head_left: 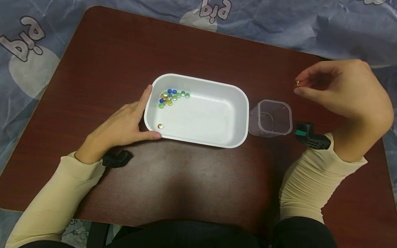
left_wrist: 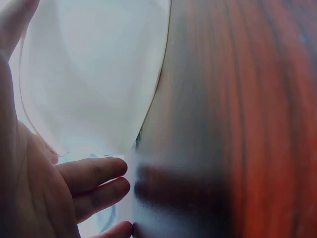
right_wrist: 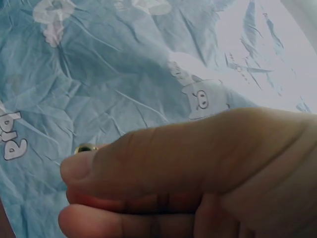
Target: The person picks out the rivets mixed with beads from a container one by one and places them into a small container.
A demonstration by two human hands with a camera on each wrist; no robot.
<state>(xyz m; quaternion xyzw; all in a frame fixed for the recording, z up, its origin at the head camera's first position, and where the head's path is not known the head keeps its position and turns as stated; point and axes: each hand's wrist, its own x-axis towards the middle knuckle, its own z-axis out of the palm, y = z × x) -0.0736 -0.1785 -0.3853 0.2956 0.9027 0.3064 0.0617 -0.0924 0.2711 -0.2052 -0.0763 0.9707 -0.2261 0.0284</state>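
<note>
Gold piece [head_left: 297, 83], tiny and shiny, is in the air above the far right part of the surface [head_left: 108, 51], beyond and to the right of a clear cup [head_left: 276, 119]. The right hand [head_left: 350, 86] pinches it between thumb and forefinger; in the right wrist view only a bit of it shows over the thumb, so its exact shape is hard to tell. The left hand [head_left: 125, 122] is unclenched, its thumb and forefinger spread against the left end of a white tray [head_left: 204, 117], with the thumb at the near rim. The tray holds a cluster of blue, green and yellowish marbles [head_left: 170, 96] in its far left corner, and a lone orange-and-white marble [head_left: 160, 126] lies near its near left corner. The cup stands at the tray's right end; whether they touch cannot be told. Around the surface spreads a crinkled blue cloth [head_left: 279, 24] printed with bubbly outlined lettering, upside down in the head view; it seems to read "pig", though not with certainty, and the right wrist view shows a pig face [right_wrist: 203, 99] on it. Black devices [head_left: 310, 137] sit at both wrists, the right one bearing a green mark [head_left: 301, 132], beside cream sleeves [head_left: 49, 199].
</note>
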